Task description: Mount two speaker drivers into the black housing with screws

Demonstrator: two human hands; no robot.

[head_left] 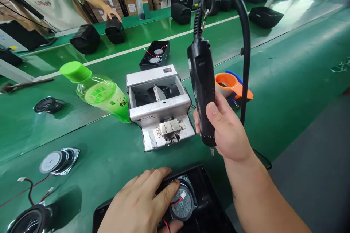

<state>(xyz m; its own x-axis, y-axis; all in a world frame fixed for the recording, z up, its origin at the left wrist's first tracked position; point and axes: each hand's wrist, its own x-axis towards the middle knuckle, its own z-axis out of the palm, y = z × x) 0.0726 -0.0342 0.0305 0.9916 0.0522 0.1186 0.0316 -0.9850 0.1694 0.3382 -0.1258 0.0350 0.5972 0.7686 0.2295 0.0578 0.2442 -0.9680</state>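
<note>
My right hand (229, 129) is wrapped round a black electric screwdriver (202, 87), which hangs from a hook and cable with its bit pointing down. Below it, my left hand (142, 196) rests over a black speaker housing (210, 204), thumb and fingers around a round speaker driver (184, 204) with a silver back and red wire. Just beyond the hands stands a silver screw feeder (161, 111) with a metal block at its front.
A green-capped bottle (101, 93) leans against the feeder's left side. Loose speaker drivers (54, 162) lie at left. An orange tape dispenser (231, 82) is behind the screwdriver. Across the green bench (287, 72), a person's hand (111, 12) touches a black speaker box (114, 31).
</note>
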